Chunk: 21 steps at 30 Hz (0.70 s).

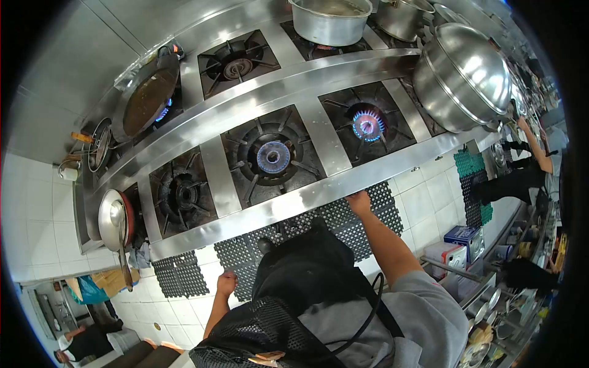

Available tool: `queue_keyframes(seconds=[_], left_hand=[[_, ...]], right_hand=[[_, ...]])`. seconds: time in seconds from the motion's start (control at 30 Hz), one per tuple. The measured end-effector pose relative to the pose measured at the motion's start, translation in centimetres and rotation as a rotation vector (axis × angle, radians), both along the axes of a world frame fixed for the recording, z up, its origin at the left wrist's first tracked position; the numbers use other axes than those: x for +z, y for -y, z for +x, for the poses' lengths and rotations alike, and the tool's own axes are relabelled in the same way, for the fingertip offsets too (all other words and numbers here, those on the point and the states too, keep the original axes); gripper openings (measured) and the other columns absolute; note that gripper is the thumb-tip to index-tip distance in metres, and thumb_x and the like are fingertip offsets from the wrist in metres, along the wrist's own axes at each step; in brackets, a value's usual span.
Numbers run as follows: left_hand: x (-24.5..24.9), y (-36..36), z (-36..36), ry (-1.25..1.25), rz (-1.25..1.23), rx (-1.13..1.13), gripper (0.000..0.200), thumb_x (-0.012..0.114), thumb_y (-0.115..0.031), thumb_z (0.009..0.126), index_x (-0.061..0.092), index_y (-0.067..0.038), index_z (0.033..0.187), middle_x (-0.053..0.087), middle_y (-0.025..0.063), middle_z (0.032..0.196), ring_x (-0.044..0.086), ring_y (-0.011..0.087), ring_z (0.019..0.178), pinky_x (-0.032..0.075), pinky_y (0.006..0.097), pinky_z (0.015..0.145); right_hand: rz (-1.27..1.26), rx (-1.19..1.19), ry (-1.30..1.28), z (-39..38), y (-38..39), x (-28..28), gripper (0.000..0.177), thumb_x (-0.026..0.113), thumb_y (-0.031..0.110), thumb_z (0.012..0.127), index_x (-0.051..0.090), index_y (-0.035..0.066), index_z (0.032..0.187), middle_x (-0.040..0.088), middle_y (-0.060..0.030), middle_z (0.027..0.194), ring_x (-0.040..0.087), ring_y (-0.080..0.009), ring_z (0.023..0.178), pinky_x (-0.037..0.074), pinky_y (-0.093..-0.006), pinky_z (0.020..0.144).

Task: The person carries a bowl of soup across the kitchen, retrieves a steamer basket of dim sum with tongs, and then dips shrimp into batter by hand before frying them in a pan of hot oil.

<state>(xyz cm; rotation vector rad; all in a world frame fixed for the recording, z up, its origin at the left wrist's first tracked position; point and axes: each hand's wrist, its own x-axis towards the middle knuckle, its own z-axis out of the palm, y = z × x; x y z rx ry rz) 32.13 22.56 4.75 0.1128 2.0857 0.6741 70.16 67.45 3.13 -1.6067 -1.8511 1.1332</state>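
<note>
Below the front rail of a steel stove (264, 211), my right hand (359, 202) is closed at the stove's edge, its fingertips partly hidden; what it grips, if anything, cannot be made out. My left hand (226, 283) hangs over the floor with the fingers curled in and nothing visible in it. Blue flames burn on the front middle burner (273, 157) and, taller, on the front right burner (368, 126). Unlit is the front left burner (186, 192). A pan with a ladle (113, 224) rests at the stove's left end.
A large domed steel pot (463, 76) occupies the stove's right end. Behind are an aluminium pot (331, 24) and a tilted wok (149, 101) over flame. Black mats (181, 276) cover floor tiles. One person (521, 178) stands far right, another (92, 343) lower left.
</note>
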Motion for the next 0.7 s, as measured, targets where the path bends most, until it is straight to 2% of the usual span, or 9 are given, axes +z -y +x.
queue_keyframes(seconds=[0.1, 0.13, 0.3, 0.37, 0.5, 0.57, 0.6, 0.63, 0.7], left_hand=[[0.1, -0.8, 3.5, 0.042, 0.006, 0.046, 0.018, 0.060, -0.010, 0.086, 0.064, 0.005, 0.094, 0.064, 0.0083, 0.072, 0.060, 0.0161, 0.058, 0.049, 0.0294, 0.055], [-0.3, -0.7, 4.5, 0.056, 0.013, 0.028, 0.019, 0.060, -0.010, 0.086, 0.065, 0.005, 0.096, 0.065, 0.0086, 0.073, 0.061, 0.0163, 0.059, 0.049, 0.0296, 0.056], [-1.4, -1.4, 7.0, 0.009, -0.022, 0.020, 0.022, 0.061, -0.010, 0.085, 0.064, 0.006, 0.100, 0.067, 0.0106, 0.076, 0.063, 0.0176, 0.061, 0.050, 0.0307, 0.057], [-2.1, -1.3, 7.1, 0.005, -0.006, 0.037, 0.024, 0.061, -0.011, 0.085, 0.064, 0.006, 0.102, 0.068, 0.0117, 0.076, 0.063, 0.0179, 0.061, 0.050, 0.0304, 0.057], [-2.2, -1.6, 7.3, -0.023, -0.014, 0.014, 0.027, 0.062, -0.014, 0.084, 0.064, 0.005, 0.103, 0.068, 0.0134, 0.075, 0.064, 0.0184, 0.062, 0.051, 0.0321, 0.060], [-4.7, 0.1, 7.2, -0.095, -0.014, -0.019, 0.030, 0.063, -0.024, 0.082, 0.067, 0.002, 0.097, 0.068, 0.0176, 0.074, 0.067, 0.0262, 0.067, 0.052, 0.0371, 0.066], [-7.1, 1.2, 7.0, -0.189, -0.032, -0.041, 0.030, 0.063, -0.024, 0.082, 0.068, 0.001, 0.098, 0.069, 0.0187, 0.077, 0.068, 0.0286, 0.070, 0.053, 0.0382, 0.068], [-7.5, 1.5, 7.0, -0.095, -0.033, 0.013, 0.034, 0.063, -0.026, 0.082, 0.068, 0.000, 0.102, 0.070, 0.0210, 0.086, 0.069, 0.0317, 0.081, 0.053, 0.0384, 0.075], [-3.0, -1.0, 7.8, -0.132, -0.167, -0.149, 0.042, 0.062, -0.032, 0.082, 0.067, 0.000, 0.109, 0.065, 0.0245, 0.110, 0.061, 0.0365, 0.109, 0.047, 0.0403, 0.093]], right_hand=[[0.062, -0.038, -0.060, 0.7, -1.1, -2.8, 0.029, 0.072, 0.021, 0.078, 0.067, 0.002, 0.099, 0.069, -0.0196, 0.096, 0.065, -0.0375, 0.094, 0.051, -0.0408, 0.080], [0.106, -0.035, 0.044, 1.1, -1.2, -3.2, 0.023, 0.069, 0.018, 0.079, 0.069, 0.004, 0.097, 0.069, -0.0195, 0.093, 0.065, -0.0377, 0.093, 0.052, -0.0401, 0.079], [-0.091, -0.058, 0.084, 1.1, -1.7, -2.4, 0.024, 0.068, 0.018, 0.080, 0.068, 0.001, 0.097, 0.070, -0.0162, 0.094, 0.067, -0.0334, 0.095, 0.052, -0.0373, 0.080], [-0.080, -0.096, 0.069, 1.1, -1.6, -2.7, 0.018, 0.070, 0.013, 0.078, 0.067, 0.002, 0.092, 0.071, -0.0120, 0.086, 0.068, -0.0251, 0.082, 0.051, -0.0345, 0.073], [-0.130, -0.047, -0.053, 2.1, -2.0, -5.8, 0.017, 0.069, 0.015, 0.078, 0.068, 0.001, 0.089, 0.071, -0.0118, 0.081, 0.068, -0.0259, 0.077, 0.051, -0.0357, 0.072], [0.254, 0.017, -0.090, 2.5, -2.4, -9.7, 0.016, 0.068, 0.015, 0.079, 0.068, 0.002, 0.088, 0.070, -0.0099, 0.074, 0.068, -0.0259, 0.072, 0.052, -0.0358, 0.071], [0.216, 0.055, -0.014, 2.0, -2.1, -6.3, 0.016, 0.068, 0.014, 0.080, 0.068, 0.001, 0.090, 0.070, -0.0092, 0.072, 0.068, -0.0238, 0.068, 0.053, -0.0358, 0.068], [0.183, 0.093, 0.064, 1.9, -1.8, -3.5, 0.016, 0.068, 0.012, 0.080, 0.068, 0.001, 0.091, 0.069, -0.0085, 0.071, 0.067, -0.0217, 0.064, 0.053, -0.0358, 0.065], [0.132, 0.050, 0.033, 2.8, -2.9, -8.2, 0.015, 0.069, 0.011, 0.080, 0.069, 0.001, 0.091, 0.068, -0.0076, 0.068, 0.065, -0.0171, 0.058, 0.052, -0.0334, 0.054]])
